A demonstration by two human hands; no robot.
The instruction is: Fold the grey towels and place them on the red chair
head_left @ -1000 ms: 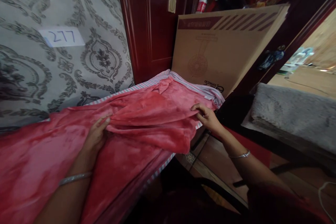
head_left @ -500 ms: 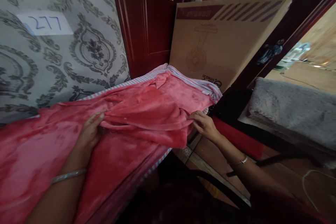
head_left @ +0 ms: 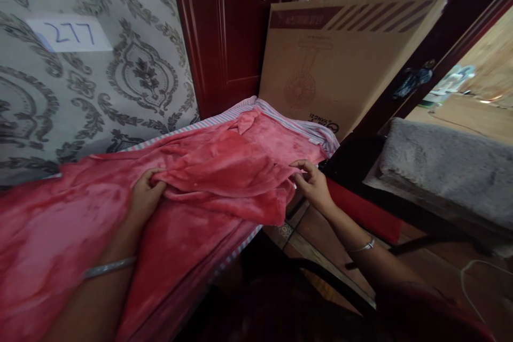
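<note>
A bunched red plush cloth [head_left: 224, 171] lies in loose folds on a pinkish-red plush blanket [head_left: 48, 246]. My left hand [head_left: 146, 192] pinches its left edge between thumb and fingers. At the right end, my right hand [head_left: 312, 184] grips a corner, holding it slightly raised near the edge of the surface. Between my hands the cloth's edge runs slack and wrinkled. Whether it is a garment or a small blanket, I cannot tell. Striped fabric [head_left: 296, 125] shows along the far border of the blanket.
Patterned wallpaper [head_left: 140, 75] with a paper marked 277 [head_left: 74, 35] is on the left. A large cardboard box [head_left: 340, 59] leans against a dark red door [head_left: 236, 21]. To the right, a grey furry cushion [head_left: 444, 165] rests on a dark seat, above a tiled floor [head_left: 316, 230].
My right hand has shifted its pinch slightly, its fingers more spread around the raised corner. My left thumb has changed position on the edge. The cloth's front fold has become more wrinkled.
</note>
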